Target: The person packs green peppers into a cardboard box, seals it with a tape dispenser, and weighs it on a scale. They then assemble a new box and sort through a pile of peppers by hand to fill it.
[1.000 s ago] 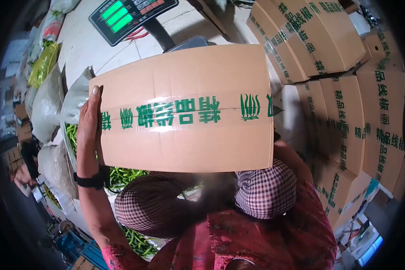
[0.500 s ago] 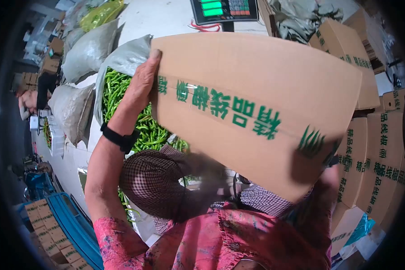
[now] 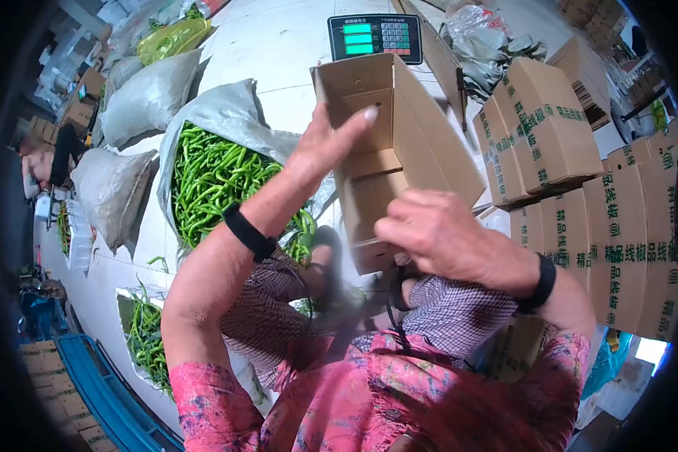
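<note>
An open cardboard box point(image 3: 437, 139) stands in front of my knees, its inside bare and its long side wall to the right. My left hand point(image 3: 331, 143) is over the box's left edge with thumb and fingers apart. Over the near end of the box is my right hand point(image 3: 429, 230), its fingers curled together; whatever they may hold is hidden. Left of the box, a grey sack point(image 3: 226, 102) lies open, full of green peppers point(image 3: 215, 177).
Behind the box is a scale display point(image 3: 375, 39). Packed cartons point(image 3: 535, 132) stand at the right, with more printed cartons point(image 3: 618, 248) nearer. Closed sacks point(image 3: 147, 98) and a white tray of peppers point(image 3: 147, 335) are at the left. A person point(image 3: 41, 166) sits at the far left.
The carton has turned from its printed side to its open top and come down between my knees. My left hand has let go of its edge, and my right hand has come into view.
</note>
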`<state>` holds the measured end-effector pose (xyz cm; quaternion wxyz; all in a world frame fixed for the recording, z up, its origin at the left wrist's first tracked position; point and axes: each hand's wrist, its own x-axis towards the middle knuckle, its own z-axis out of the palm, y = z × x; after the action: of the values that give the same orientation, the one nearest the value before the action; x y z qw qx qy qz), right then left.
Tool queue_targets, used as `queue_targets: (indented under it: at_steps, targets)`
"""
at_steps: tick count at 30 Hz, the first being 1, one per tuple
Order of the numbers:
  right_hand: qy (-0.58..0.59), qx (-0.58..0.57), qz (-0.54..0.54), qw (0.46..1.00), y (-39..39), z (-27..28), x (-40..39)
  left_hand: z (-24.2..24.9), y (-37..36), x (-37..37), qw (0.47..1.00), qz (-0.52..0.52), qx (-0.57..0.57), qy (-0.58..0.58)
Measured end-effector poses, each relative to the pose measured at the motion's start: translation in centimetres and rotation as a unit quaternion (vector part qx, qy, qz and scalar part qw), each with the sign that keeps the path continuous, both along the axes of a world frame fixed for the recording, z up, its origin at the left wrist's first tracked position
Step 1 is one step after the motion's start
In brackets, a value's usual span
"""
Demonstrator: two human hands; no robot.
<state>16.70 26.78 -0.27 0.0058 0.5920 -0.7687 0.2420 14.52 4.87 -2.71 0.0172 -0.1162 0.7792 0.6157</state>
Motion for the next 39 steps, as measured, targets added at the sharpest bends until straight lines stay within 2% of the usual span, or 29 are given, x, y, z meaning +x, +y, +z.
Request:
queue_targets:
  at_steps: [1,2,4,7,9,11,13,14,15,16,17,19,20,21,22,23,25,26,28,29,30,31,33,34,35,36,37,38,39]
  targets:
    - [0.011,0.011,0.009,1.000,-0.6,-0.1,0.3,-1.8,-0.3,-0.2,0.999,0.009,-0.026,0.026]
    - [0.014,0.015,0.010,1.000,-0.7,-0.4,0.6,-4.5,-1.3,-0.9,0.995,0.058,-0.077,-0.030]
    - [-0.005,0.087,0.016,0.996,-1.1,-1.2,0.9,-6.1,-2.2,-0.8,0.995,0.068,-0.072,-0.033]
    - [-0.072,0.041,0.025,0.996,0.2,-1.0,-1.7,-8.7,-3.8,-0.7,0.999,0.038,-0.026,-0.006]
    - [0.025,-0.075,-0.106,0.991,0.9,-1.7,-4.1,-9.3,-3.5,-1.1,0.994,0.075,-0.056,0.047]
    - [0.101,-0.083,-0.284,0.950,2.0,-2.7,-7.6,-9.2,-3.0,-1.7,0.995,0.075,-0.022,0.058]
    - [-0.018,-0.048,-0.424,0.904,4.0,-7.5,-11.4,-9.8,-1.9,-2.1,0.995,0.076,0.008,0.071]
    - [-0.020,-0.048,-0.424,0.904,4.7,-7.4,-12.6,-11.0,-1.4,-2.4,0.993,0.092,0.053,0.053]
    - [-0.232,0.023,-0.423,0.875,5.0,-6.9,-13.6,-12.8,-1.4,-2.7,0.989,0.108,0.096,0.034]
    - [-0.434,0.094,-0.401,0.801,5.4,-6.6,-14.2,-14.5,-2.0,-3.3,0.993,0.079,0.031,0.081]
    - [-0.508,0.030,-0.364,0.780,5.8,-5.3,-13.7,-13.8,-2.0,-2.5,0.994,0.079,0.029,0.073]
    - [-0.572,-0.024,-0.292,0.766,7.7,-5.2,-13.9,-10.1,-1.6,-0.4,0.958,0.102,0.259,0.072]
    - [-0.643,-0.101,-0.279,0.706,8.6,-6.3,-14.1,-9.8,-2.0,0.3,0.963,0.134,0.233,0.008]
    - [-0.707,-0.175,-0.261,0.634,9.4,-8.2,-14.0,-11.5,-3.3,0.4,0.962,0.152,0.227,-0.001]
    - [-0.747,-0.228,-0.256,0.570,9.7,-10.7,-13.6,-13.2,-4.3,1.2,0.946,0.146,0.287,0.041]
    - [-0.747,-0.227,-0.256,0.570,9.8,-12.4,-14.0,-14.4,-5.1,1.7,0.924,0.139,0.344,0.089]
    - [-0.755,-0.256,-0.235,0.556,9.9,-15.6,-14.9,-16.1,-5.8,2.7,0.905,0.156,0.390,0.061]
    - [-0.759,-0.257,-0.241,0.548,10.1,-17.3,-14.3,-18.3,-6.6,2.8,0.902,0.127,0.410,0.048]
    - [-0.513,-0.181,-0.377,0.750,10.4,-19.2,-14.8,-18.4,-5.7,2.9,0.875,0.095,0.474,0.032]
    - [-0.372,-0.124,-0.428,0.815,10.6,-19.5,-14.6,-18.4,-5.1,3.1,0.862,0.090,0.499,0.024]
    - [-0.171,-0.011,-0.384,0.907,11.3,-19.5,-14.4,-19.0,-4.7,3.1,0.861,0.091,0.500,0.019]
    - [-0.174,-0.011,-0.382,0.908,10.8,-20.1,-14.1,-19.8,-4.3,2.8,0.876,0.130,0.464,0.021]
    - [-0.193,0.059,-0.451,0.870,8.0,-20.5,-12.7,-20.5,-4.1,2.4,0.888,0.175,0.424,0.017]
    - [-0.234,0.082,-0.437,0.865,6.5,-18.4,-12.3,-20.4,-4.2,1.8,0.956,0.219,0.179,0.078]
    - [-0.238,0.083,-0.436,0.864,5.9,-17.8,-12.5,-20.0,-4.1,1.3,0.957,0.244,-0.079,0.135]
    - [-0.258,0.129,-0.431,0.855,5.4,-17.5,-13.1,-17.5,-3.4,1.3,0.892,0.237,-0.362,0.131]
    - [-0.278,0.176,-0.426,0.843,5.2,-17.5,-13.5,-16.3,-2.4,1.0,0.835,0.193,-0.493,0.150]
    - [-0.279,0.176,-0.424,0.843,5.1,-17.6,-13.9,-17.3,-1.6,0.9,0.857,0.159,-0.468,0.144]
    - [-0.341,0.185,-0.402,0.829,5.0,-17.9,-14.5,-18.7,-1.0,1.0,0.876,0.128,-0.444,0.139]
